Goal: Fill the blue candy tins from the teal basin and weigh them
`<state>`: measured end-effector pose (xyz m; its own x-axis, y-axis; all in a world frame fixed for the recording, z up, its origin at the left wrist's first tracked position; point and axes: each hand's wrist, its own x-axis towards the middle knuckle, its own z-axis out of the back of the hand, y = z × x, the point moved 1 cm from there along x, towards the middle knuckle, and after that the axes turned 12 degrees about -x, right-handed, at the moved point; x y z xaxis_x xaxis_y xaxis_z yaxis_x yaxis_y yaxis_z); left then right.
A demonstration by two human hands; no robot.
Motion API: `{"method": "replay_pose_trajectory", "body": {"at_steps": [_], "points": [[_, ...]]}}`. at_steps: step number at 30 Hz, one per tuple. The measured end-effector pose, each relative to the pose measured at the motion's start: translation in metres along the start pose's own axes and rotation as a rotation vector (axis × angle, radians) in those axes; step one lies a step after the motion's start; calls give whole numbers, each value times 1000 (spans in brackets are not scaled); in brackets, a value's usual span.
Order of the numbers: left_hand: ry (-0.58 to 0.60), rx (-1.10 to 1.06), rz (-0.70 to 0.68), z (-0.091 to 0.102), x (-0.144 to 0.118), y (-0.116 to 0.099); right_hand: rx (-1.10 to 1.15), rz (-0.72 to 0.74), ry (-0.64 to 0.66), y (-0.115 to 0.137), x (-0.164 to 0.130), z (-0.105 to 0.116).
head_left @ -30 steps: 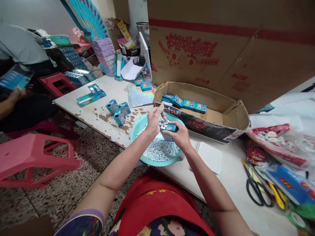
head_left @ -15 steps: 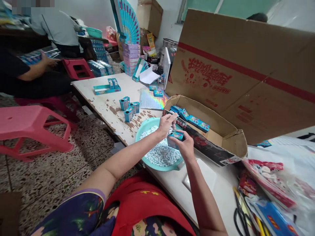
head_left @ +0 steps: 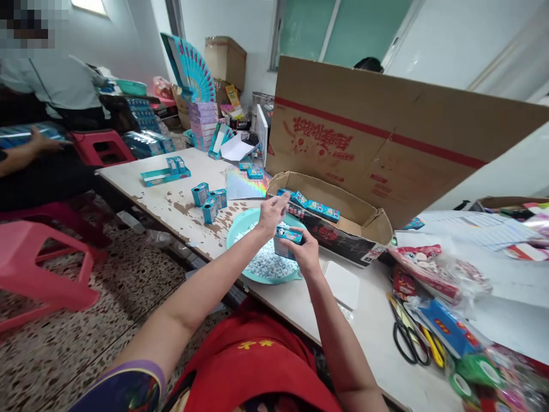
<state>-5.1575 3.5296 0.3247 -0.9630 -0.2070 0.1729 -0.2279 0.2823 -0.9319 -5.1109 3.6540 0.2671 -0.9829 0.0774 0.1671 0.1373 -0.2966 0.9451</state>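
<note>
while the right hand (head_left: 305, 252) grips the small blue box (head_left: 286, 239) upright over the basin (head_left: 235, 232), the left hand (head_left: 273, 214), fingers pinched, should feed candies (head_left: 268, 264) straight in.

Premises: a small hand-packing workroom. A worn worktop (head_left: 171, 194) with flaking paint carries loose small teal boxes (head_left: 209, 200), a teal basin (head_left: 240, 229) of pale pellets and an open carton (head_left: 343, 212) of filled boxes. Stacked packaged stock (head_left: 201, 117) lines the far edge. Plastic stools (head_left: 38, 269) stand on terrazzo floor; another person (head_left: 51, 91) sits nearby handling packs.
</note>
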Motion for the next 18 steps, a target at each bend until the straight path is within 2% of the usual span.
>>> {"method": "replay_pose_trajectory", "body": {"at_steps": [2, 4, 11, 14, 18], "points": [[-42, 103, 1, 11, 3, 5, 39, -12, -64, -5, -6, 3], [-24, 226, 11, 27, 0, 15, 73, -6, -116, -7, -11, 6], [194, 743, -15, 87, -48, 59, 173, 27, -229, -4, -30, 30], [263, 896, -48, 98, -59, 64, 186, 34, -275, -5, -36, 47], [314, 1017, -69, 101, -61, 65, 170, 17, -354, -21, -42, 81]]}}
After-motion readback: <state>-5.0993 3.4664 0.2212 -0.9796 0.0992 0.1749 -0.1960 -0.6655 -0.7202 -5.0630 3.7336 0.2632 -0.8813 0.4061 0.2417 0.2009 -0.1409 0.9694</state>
